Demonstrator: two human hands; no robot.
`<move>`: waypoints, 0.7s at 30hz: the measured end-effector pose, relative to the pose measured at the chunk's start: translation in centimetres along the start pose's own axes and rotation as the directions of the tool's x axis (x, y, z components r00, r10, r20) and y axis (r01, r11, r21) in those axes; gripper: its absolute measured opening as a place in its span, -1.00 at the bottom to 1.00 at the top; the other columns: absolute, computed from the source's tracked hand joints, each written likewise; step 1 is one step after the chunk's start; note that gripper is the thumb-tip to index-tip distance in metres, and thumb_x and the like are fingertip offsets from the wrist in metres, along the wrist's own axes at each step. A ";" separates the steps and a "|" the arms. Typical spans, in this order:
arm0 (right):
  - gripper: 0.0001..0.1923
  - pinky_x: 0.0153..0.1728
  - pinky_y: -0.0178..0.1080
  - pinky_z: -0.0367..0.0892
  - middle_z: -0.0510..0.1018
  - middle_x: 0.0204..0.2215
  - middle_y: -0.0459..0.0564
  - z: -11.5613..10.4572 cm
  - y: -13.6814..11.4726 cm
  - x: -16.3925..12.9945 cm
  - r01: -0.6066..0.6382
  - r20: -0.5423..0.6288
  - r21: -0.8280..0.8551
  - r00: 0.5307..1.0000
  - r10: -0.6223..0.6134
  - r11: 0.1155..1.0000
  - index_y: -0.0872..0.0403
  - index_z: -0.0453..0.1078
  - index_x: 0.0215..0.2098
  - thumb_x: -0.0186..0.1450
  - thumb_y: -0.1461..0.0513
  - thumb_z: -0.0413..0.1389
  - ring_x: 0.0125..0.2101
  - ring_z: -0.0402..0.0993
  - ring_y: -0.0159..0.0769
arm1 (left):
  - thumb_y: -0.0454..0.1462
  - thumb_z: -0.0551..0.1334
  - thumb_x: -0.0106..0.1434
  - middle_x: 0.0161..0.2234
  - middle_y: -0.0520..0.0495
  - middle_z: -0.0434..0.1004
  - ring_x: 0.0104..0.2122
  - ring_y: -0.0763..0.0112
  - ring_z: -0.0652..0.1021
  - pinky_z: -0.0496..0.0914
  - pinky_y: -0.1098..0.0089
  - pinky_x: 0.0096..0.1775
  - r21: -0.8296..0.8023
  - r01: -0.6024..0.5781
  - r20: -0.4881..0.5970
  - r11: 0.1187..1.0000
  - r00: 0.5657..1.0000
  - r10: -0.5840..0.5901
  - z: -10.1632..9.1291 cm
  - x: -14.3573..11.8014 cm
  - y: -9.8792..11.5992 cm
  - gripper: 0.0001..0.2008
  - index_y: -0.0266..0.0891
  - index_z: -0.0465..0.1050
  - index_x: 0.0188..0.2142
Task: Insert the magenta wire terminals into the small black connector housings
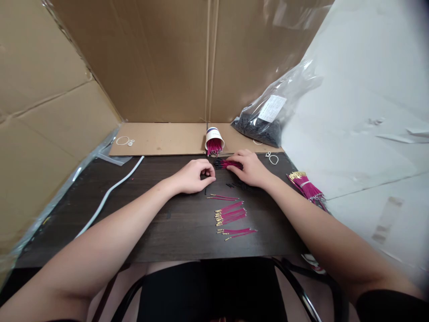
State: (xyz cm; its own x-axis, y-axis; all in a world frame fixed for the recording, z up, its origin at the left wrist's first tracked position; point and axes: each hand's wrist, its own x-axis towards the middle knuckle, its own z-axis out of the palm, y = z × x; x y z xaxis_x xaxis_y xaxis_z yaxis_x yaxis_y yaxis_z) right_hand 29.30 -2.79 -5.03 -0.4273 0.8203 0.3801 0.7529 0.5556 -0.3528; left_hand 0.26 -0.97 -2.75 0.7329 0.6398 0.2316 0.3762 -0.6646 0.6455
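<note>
Magenta wires [228,164] half-hidden under right hand [250,168]; left hand [196,175] grip curled, contents unclear.

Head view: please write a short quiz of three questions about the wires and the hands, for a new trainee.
1. True or false: the paper cup lies on its side with magenta wires in it.
2. Which hand rests on the small bunch of wires near the cup? A. left hand B. right hand
3. Fill in: the big bundle of wires with gold tips lies at the table's ____ edge.

Key: 1 true. 2 B. 3 right.
</note>
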 end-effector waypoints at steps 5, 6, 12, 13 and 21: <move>-0.75 0.09 0.02 0.29 0.56 -0.04 0.14 0.0 -0.3 0.0 -0.006 0.008 0.008 1.000 0.006 1.000 0.06 0.63 0.11 0.60 0.11 0.22 0.02 0.42 -0.01 | -0.19 0.37 0.35 -0.25 -0.09 0.57 -0.24 0.32 0.52 0.41 0.26 -0.13 -0.006 0.008 0.004 1.000 1.000 -0.008 0.1 0.0 0.0 -0.86 -0.23 0.60 -0.26; -0.75 0.09 0.01 0.29 0.56 -0.04 0.14 0.0 -0.3 0.0 -0.004 0.006 0.006 1.000 0.004 1.000 0.07 0.62 0.11 0.60 0.11 0.23 0.02 0.42 -0.02 | -0.19 0.37 0.35 -0.25 -0.09 0.57 -0.24 0.32 0.52 0.41 0.26 -0.13 -0.007 0.010 0.003 1.000 1.000 -0.010 0.1 0.0 0.0 -0.86 -0.24 0.60 -0.26; -0.82 0.07 -0.03 0.28 0.55 -0.05 0.09 -0.1 -0.3 0.0 0.019 0.006 0.006 1.000 -0.019 1.000 0.07 0.60 0.07 0.59 0.16 0.24 -0.01 0.41 -0.06 | -0.20 0.37 0.35 -0.25 -0.08 0.57 -0.24 0.33 0.52 0.41 0.27 -0.13 -0.012 0.004 -0.001 1.000 1.000 -0.004 0.1 0.0 0.0 -0.86 -0.24 0.60 -0.25; -0.83 0.06 -0.03 0.28 0.55 -0.05 0.09 -0.1 -0.3 0.0 0.018 0.011 0.004 1.000 -0.018 1.000 0.07 0.59 0.06 0.59 0.17 0.24 -0.01 0.42 -0.06 | -0.20 0.37 0.35 -0.25 -0.08 0.57 -0.24 0.32 0.52 0.41 0.26 -0.13 -0.010 0.003 -0.003 1.000 1.000 -0.003 0.1 0.0 0.0 -0.86 -0.24 0.60 -0.25; -0.85 0.04 -0.04 0.28 0.55 -0.06 0.08 0.0 -0.5 0.1 0.004 0.009 -0.006 1.000 -0.004 1.000 0.07 0.58 0.04 0.59 0.19 0.24 -0.01 0.42 -0.06 | -0.19 0.37 0.35 -0.25 -0.10 0.57 -0.24 0.31 0.53 0.41 0.26 -0.13 -0.003 0.006 -0.004 1.000 1.000 -0.006 0.1 0.0 0.1 -0.86 -0.24 0.60 -0.25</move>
State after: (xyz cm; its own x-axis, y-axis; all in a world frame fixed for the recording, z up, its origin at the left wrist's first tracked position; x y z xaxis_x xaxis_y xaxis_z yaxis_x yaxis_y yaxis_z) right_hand 28.89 -2.96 -4.85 -0.4349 0.8192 0.3739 0.7539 0.5583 -0.3462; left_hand 0.33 -1.07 -2.74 0.7280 0.6457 0.2305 0.3792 -0.6593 0.6493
